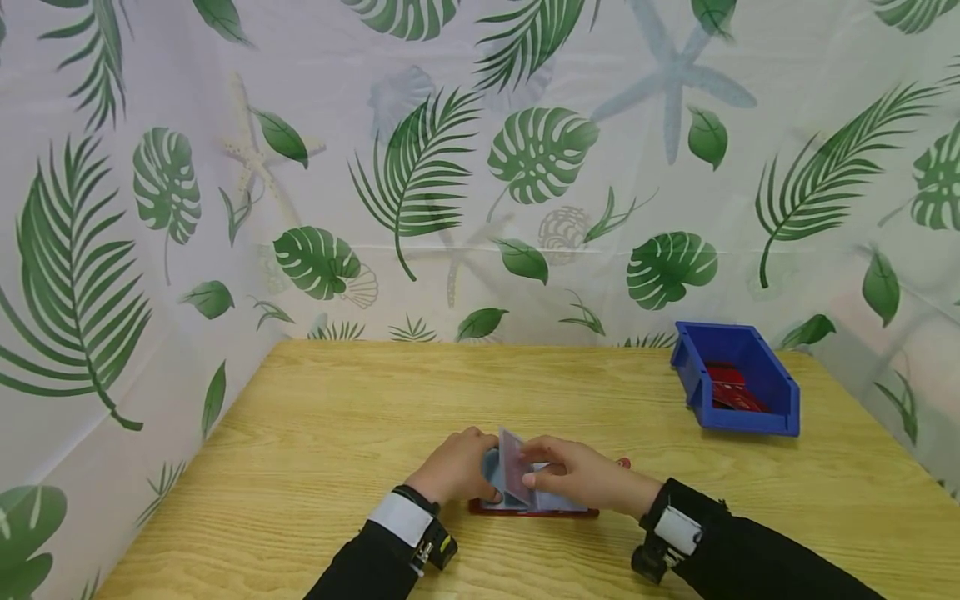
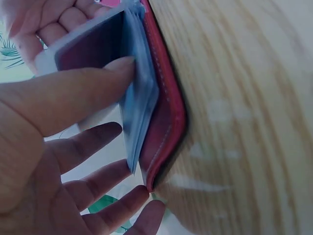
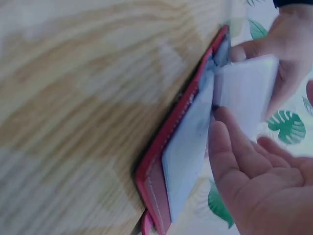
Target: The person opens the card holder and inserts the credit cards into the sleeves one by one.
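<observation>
A red card holder [image 1: 536, 513] lies unfolded on the table, its stitched cover [image 2: 166, 98] edging a stack of clear plastic sleeves [image 3: 188, 152]. One sleeve leaf [image 1: 514, 471] stands upright in the middle, with something dark reddish showing through it in the left wrist view. My left hand [image 1: 459, 467] holds the left half, thumb on the sleeves [image 2: 142, 93] and fingers along the far edge. From the right, my right hand [image 1: 573, 475] has thumb and index finger at the raised leaf, seemingly pinching it; the exact contact is partly hidden.
At the back right of the wooden table [image 1: 360, 400] stands a blue bin [image 1: 750, 421] with red cards or packets [image 1: 731, 387] inside. A leaf-patterned cloth [image 1: 450, 208] hangs behind and along the sides. A small red tab [image 1: 624, 462] shows beyond my right hand.
</observation>
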`<act>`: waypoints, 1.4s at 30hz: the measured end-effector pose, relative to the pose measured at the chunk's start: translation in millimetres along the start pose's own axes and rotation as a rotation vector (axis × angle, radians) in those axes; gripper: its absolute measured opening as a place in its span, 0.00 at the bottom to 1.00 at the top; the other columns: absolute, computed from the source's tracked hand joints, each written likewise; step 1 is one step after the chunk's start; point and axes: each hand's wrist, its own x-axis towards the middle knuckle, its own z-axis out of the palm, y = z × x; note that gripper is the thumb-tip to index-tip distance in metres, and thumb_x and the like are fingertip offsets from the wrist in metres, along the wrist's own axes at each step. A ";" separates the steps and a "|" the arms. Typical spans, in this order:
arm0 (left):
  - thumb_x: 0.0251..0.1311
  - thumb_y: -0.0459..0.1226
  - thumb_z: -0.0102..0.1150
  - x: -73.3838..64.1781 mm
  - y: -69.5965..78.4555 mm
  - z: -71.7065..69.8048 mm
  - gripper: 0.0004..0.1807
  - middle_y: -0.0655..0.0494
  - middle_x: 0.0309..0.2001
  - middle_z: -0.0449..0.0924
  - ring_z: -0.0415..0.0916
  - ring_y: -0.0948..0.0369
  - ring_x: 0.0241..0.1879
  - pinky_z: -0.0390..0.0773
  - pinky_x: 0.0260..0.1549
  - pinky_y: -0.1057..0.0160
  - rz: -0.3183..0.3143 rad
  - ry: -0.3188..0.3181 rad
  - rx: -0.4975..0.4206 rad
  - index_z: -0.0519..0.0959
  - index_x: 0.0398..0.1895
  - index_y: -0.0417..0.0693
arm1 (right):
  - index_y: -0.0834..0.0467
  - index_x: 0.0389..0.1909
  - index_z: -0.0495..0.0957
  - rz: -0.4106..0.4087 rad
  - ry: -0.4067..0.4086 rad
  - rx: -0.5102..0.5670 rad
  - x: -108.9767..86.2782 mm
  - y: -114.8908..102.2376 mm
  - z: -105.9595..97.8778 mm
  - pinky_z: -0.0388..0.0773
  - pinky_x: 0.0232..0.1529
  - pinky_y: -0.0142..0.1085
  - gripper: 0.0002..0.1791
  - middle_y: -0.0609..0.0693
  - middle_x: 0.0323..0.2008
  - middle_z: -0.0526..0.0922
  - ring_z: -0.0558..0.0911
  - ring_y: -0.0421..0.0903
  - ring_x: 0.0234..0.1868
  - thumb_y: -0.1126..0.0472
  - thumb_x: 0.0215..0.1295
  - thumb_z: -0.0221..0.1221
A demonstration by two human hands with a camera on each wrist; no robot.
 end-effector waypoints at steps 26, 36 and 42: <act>0.51 0.48 0.73 -2.3 1.1 -4.4 0.43 0.41 0.69 0.63 0.63 0.42 0.66 0.65 0.62 0.47 0.023 -0.069 -0.046 0.68 0.67 0.39 | 0.53 0.62 0.75 -0.106 -0.145 -0.637 -6.4 -10.5 15.7 0.66 0.60 0.58 0.28 0.55 0.68 0.68 0.66 0.58 0.65 0.53 0.61 0.65; 0.38 0.53 0.80 -1.3 2.4 3.8 0.52 0.46 0.67 0.68 0.66 0.44 0.64 0.66 0.61 0.51 0.051 -0.048 0.125 0.69 0.68 0.43 | 0.55 0.65 0.72 -0.055 -0.185 -0.607 -8.7 -10.5 10.4 0.65 0.63 0.52 0.30 0.56 0.70 0.64 0.65 0.56 0.68 0.52 0.63 0.63; 0.38 0.52 0.80 -2.6 2.7 2.7 0.51 0.46 0.68 0.66 0.63 0.45 0.66 0.64 0.63 0.50 0.032 -0.055 0.121 0.69 0.68 0.45 | 0.63 0.65 0.70 -0.005 -0.137 -0.623 -10.3 -8.2 11.3 0.65 0.64 0.51 0.34 0.60 0.70 0.63 0.64 0.58 0.69 0.51 0.62 0.65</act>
